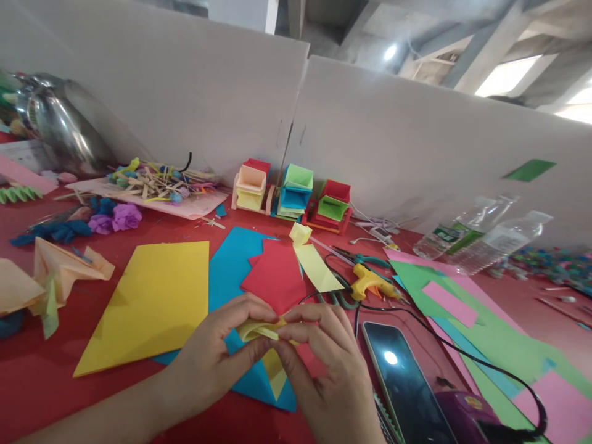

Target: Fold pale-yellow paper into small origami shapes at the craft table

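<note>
A folded piece of pale yellow paper is curled between my two hands. My left hand pinches its left side between thumb and fingers. From the right, my right hand grips the other end with thumb and fingertips, hiding part of it. Below the hands, a yellow paper point shows over a blue sheet; whether it belongs to the held piece I cannot tell. Just beyond the fingers lie red paper pieces and a pale yellow strip.
A yellow sheet lies left. Behind stand small folded-paper box stacks. A yellow glue gun, its black cable and a phone are at right, near plastic bottles. Craft sticks and a metal jug stand back left.
</note>
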`<action>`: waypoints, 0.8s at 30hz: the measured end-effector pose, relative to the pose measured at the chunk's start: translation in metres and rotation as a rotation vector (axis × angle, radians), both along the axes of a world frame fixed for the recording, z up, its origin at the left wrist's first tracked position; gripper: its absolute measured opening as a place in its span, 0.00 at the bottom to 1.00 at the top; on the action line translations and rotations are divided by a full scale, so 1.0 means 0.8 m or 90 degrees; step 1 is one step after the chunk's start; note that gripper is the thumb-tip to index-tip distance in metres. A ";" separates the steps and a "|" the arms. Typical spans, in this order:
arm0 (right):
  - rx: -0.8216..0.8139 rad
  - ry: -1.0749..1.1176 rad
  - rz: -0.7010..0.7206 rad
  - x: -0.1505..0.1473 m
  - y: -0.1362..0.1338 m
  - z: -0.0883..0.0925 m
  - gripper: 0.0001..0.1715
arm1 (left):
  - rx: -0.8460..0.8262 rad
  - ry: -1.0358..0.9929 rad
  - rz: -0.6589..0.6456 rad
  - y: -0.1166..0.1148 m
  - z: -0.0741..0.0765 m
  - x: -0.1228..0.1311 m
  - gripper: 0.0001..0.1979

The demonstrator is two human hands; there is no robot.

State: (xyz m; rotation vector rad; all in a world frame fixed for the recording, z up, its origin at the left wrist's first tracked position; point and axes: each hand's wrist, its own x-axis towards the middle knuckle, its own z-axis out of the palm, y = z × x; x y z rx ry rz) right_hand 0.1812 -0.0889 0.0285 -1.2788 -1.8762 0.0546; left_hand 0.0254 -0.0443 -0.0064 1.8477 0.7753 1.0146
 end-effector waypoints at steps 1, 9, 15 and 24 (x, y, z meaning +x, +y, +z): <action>-0.001 0.002 -0.001 0.000 0.000 0.000 0.07 | 0.007 0.018 0.003 -0.001 0.000 0.000 0.07; -0.032 0.012 0.003 0.000 0.003 -0.002 0.06 | 0.304 0.124 0.037 0.003 0.012 -0.010 0.11; -0.058 0.031 0.021 -0.002 0.003 -0.001 0.06 | 0.303 0.082 0.055 0.008 0.015 -0.010 0.04; -0.201 0.092 0.038 0.005 0.001 0.008 0.05 | -0.003 -0.004 0.070 0.006 0.018 -0.012 0.05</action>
